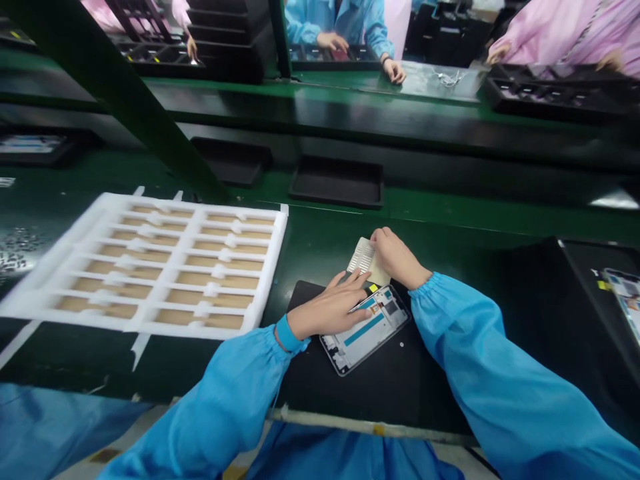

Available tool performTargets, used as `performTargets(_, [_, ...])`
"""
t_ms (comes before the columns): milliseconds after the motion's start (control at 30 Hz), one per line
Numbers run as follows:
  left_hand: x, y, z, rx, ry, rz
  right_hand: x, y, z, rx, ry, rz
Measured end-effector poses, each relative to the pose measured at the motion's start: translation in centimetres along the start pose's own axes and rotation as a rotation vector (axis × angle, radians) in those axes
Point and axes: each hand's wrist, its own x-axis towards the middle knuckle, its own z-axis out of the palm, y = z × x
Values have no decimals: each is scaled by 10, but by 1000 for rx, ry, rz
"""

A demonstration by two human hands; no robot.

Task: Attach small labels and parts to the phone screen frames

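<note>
A phone frame [367, 333] with blue strips and a yellow tab lies tilted on a black mat [320, 393]. Across its upper left edge rests my left hand [333, 310], fingers spread, the fingertips reaching the lower edge of a pale sheet with rows of small silvery pieces [361, 256]. My right hand [397, 257] is closed at the sheet's upper right corner, thumb and fingers pinched together. Whether a small piece sits between those fingertips is hidden. A tiny white round bit [401, 345] lies on the mat right of the frame.
On the left stands a white foam tray [197, 267] with cardboard-bottomed slots. Small dark parts [20, 250] lie beyond it. Black trays [337, 181] line the bench's back. A black box [555, 320] with another phone frame [627, 297] stands right. Co-workers' hands [395, 70] show across the bench.
</note>
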Motion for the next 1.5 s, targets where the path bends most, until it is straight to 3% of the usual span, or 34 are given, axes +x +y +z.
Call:
performTargets(300, [0,-3,4,-12,26,9,7,11,10,423,154,72])
performTargets(467, [0,-2,5,-11,55,15,5,10,-4,755,301,167])
performTargets(600, [-18,13,-5,15,151,30,-37,-3,-37,925,391,183])
performTargets(700, [-38,33,-21,58,139,-35,-84,-19,-69,1016,385,133])
performTargets(800, [-51,50,-31,190,129,-91,-124,-34,-87,974,269,55])
performTargets(933, [-54,57,-20,366,167,-107,-146,-45,-84,820,111,12])
performTargets(1000, [-53,54,-9,379,250,-50,-145,-47,-79,756,44,-3])
performTargets(1133, [-52,44,12,254,528,167,-139,-49,-76,761,-11,0])
performTargets(1300, [-49,41,20,184,710,344,-141,-47,-77,857,-25,-16])
performTargets(1500, [-49,46,21,186,722,254,-155,-35,-61,805,166,9])
